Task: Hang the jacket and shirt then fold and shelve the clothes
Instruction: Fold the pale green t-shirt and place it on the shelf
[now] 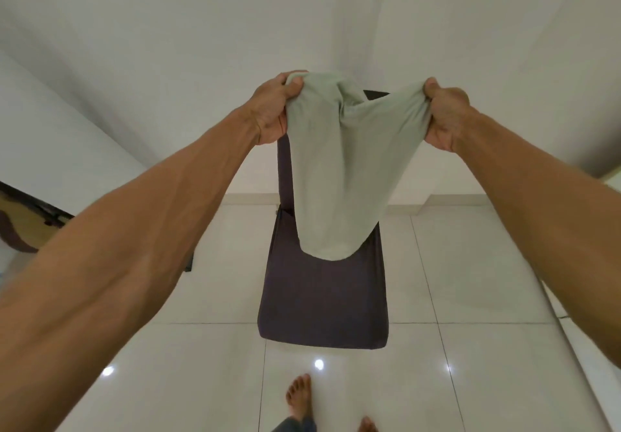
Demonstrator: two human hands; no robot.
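My bare feet are on the tile floor, just short of the chair. It has a dark cover, seat toward me, back away from me.

The pale green garment hangs in the air over the chair, lower end dangling above the seat. Can't tell if it touches the cover. Can't tell what kind of garment either: no collar or sleeves showing.

Left grip fists one top corner at the left side of the chair back. Right grip fists the other, right of the chair back. Both are clenched on bunched cloth, and the top edge sags between them. White wall behind the chair.

Risks, my read:
- The cloth is wadded in each grip, not pinched at a seam, so a fold from here likely starts crooked.
- The sag means the panel isn't tensioned, so wrinkles get folded in.
- Lowered as is, the lower end lands on the seat first and crumples under.
- If one grip loosens, that side drops onto the chair or floor.
- The seat looks narrow for a flat lay, so overhang could drag it off.
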